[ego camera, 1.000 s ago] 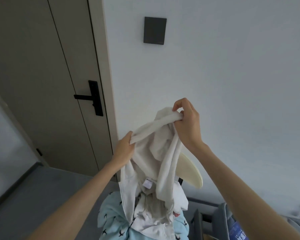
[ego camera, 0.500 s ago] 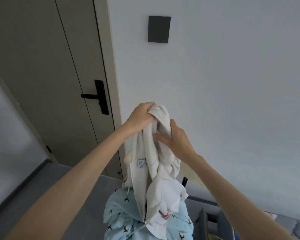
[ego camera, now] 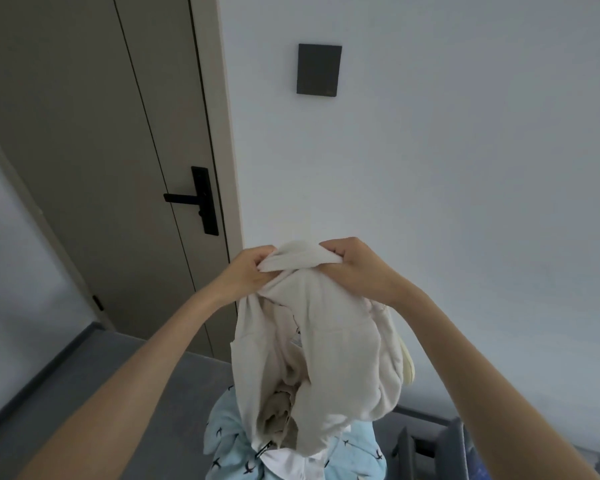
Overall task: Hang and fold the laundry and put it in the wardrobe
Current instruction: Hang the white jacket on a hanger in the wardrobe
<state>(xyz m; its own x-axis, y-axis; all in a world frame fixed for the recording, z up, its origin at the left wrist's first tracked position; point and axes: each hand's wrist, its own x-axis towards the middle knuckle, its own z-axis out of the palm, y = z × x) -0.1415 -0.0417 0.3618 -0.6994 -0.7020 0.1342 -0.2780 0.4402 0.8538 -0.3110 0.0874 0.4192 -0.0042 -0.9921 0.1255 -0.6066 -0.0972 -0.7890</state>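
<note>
Fingers (ego camera: 264, 259) of the left hand (ego camera: 245, 273) and right hand (ego camera: 359, 268) curl tightly round the cream garment's (ego camera: 326, 323) top edge, holding it up before the wall (ego camera: 465, 168), probably so it hangs straight; blue patterned laundry (ego camera: 227, 441) lies beneath.

The cream garment (ego camera: 326, 323) you hold up is plain off-white with no print. Just below it you have a light blue cloth (ego camera: 229, 441) scattered with small dark bird shapes and a plain white shirt (ego camera: 284, 465) against that, and at the garment's right edge shows a pale yellow curved piece (ego camera: 407, 370). Left of the garment your door (ego camera: 84, 150) is a flat grey-brown with a black handle (ego camera: 201, 199); above it the wall (ego camera: 465, 168) is pale bluish white with a dark grey square plate (ego camera: 318, 70), and below-left the floor (ego camera: 84, 375) is plain mid grey.
</note>
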